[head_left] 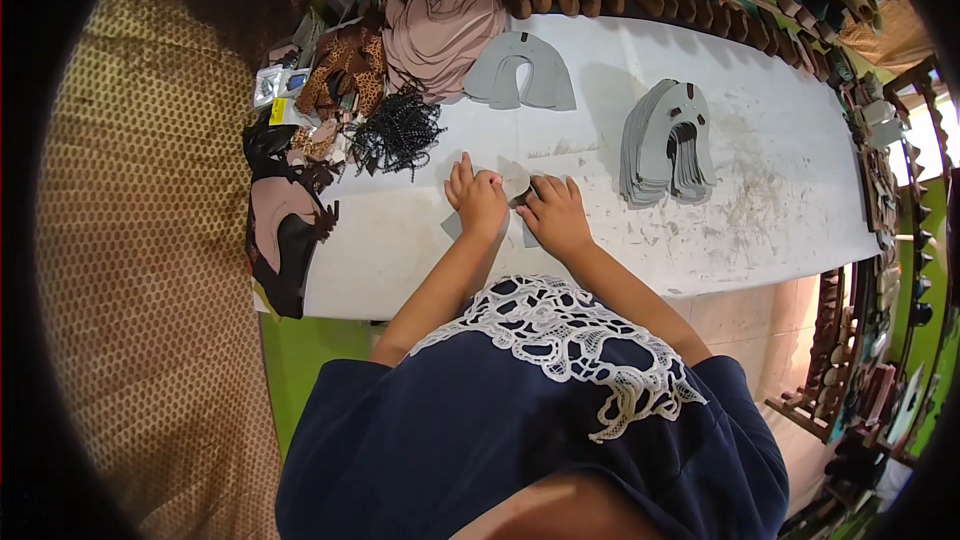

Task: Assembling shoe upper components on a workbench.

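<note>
- Left hand [478, 198]: our fingers lie nearly flat and a little spread, pressing down on a flat grey horseshoe-shaped cut piece of shoe material [510, 183]; no clenching, nothing lifted.
- Right hand [556, 214]: fingers loosely curled, tips on the same grey piece from its right side; whether they pinch an edge we cannot tell.
- Grey piece: on the white worktable [780, 140], directly before us, between both hands and partly hidden by them.
- Step, as we judge it: smoothing or aligning one piece flat; the next move calls for steady pressure so it does not slip.
- Right of the hands: a fanned stack of grey cut pieces [668, 140], well apart.
- Beyond: a pair of larger grey cut pieces [520, 72], a heap of pink cut pieces [440, 32], a tangle of black beaded trim [396, 132].
</note>
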Available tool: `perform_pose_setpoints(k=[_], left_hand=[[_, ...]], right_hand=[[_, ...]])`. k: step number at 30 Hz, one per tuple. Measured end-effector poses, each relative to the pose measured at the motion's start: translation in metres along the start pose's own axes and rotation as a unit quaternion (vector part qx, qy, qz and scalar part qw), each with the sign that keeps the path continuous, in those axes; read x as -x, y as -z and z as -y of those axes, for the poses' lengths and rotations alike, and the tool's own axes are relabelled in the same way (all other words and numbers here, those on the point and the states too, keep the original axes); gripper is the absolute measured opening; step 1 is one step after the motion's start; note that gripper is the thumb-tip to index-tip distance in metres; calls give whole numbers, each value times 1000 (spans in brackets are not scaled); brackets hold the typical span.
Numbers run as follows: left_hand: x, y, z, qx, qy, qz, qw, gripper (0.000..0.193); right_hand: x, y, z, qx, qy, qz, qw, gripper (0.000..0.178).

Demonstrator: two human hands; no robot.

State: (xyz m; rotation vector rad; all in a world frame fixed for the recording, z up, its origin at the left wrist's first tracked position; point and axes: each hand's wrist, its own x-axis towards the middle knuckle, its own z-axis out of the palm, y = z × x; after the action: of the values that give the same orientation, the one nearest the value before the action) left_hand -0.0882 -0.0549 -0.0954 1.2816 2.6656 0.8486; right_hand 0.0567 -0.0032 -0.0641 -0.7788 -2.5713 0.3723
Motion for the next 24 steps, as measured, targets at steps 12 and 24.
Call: perform_pose_setpoints(k=[12, 24], left_hand=[[0, 5, -14, -47, 40, 8, 998, 21], [-4, 2, -8, -27, 36, 1, 999, 20]], right_hand=[[-1, -3, -2, 47, 5, 34, 998, 29], [0, -5, -3, 35, 1, 10, 999, 27]])
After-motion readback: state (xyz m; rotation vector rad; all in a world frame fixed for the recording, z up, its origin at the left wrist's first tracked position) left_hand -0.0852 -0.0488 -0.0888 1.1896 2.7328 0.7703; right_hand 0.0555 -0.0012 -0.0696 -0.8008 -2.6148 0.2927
